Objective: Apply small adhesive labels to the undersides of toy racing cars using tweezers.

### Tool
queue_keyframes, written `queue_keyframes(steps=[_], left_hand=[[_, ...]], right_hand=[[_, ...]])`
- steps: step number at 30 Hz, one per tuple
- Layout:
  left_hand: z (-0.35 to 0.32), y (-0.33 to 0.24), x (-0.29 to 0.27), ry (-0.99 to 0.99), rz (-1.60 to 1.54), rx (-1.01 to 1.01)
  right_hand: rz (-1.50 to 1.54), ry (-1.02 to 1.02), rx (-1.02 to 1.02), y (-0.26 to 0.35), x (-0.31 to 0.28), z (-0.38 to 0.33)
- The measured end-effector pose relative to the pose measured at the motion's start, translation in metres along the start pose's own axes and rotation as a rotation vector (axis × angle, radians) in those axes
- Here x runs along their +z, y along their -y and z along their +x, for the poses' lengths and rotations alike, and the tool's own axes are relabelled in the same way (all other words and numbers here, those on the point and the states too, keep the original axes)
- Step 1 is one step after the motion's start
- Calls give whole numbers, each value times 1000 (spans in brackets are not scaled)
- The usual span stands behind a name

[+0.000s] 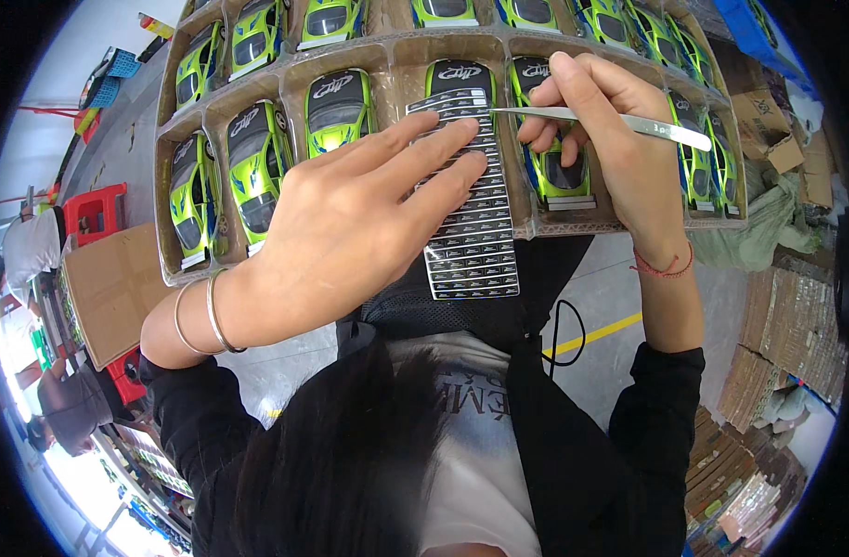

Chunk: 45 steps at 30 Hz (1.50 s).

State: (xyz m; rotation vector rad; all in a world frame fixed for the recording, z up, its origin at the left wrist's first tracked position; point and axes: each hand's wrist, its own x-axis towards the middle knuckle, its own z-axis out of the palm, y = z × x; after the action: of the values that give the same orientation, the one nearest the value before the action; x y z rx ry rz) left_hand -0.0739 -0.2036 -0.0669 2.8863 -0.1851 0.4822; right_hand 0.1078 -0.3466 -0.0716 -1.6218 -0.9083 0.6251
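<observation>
Now we press our left hand (350,218) flat, fingers spread, on the sticker sheet (469,200), which lies under our fingertips across the tray (187,274). Our right hand (610,130) pinches tweezers (610,119), tips at the sheet's top edge. Most sticker rows look unpeeled, so we judge much is left. Each tray compartment holds 1 green car (339,111); which cars are finished we cannot tell.

Sticker sheet (471,232), long dark strip with rows of small silver decals, lying lengthwise over the tray's front edge, top rows pinned flat, metal tweezers (619,121), slim and silver, held level, tips apparently touching the sheet's top right corner
</observation>
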Motion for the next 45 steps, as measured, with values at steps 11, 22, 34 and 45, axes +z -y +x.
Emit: queue_keyframes(steps=[11, 22, 34, 45], left_hand=[[4, -2, 0, -27, -21, 1], [64, -21, 8, 207, -189, 210], [73, -26, 7, -38, -252, 215], [95, -36, 1, 404, -121, 179]], right_hand=[[65, 40, -159, -2, -12, -7], [348, -210, -365, -20, -52, -46], [422, -206, -429, -33, -68, -59], [407, -197, -455, -37, -73, -59]])
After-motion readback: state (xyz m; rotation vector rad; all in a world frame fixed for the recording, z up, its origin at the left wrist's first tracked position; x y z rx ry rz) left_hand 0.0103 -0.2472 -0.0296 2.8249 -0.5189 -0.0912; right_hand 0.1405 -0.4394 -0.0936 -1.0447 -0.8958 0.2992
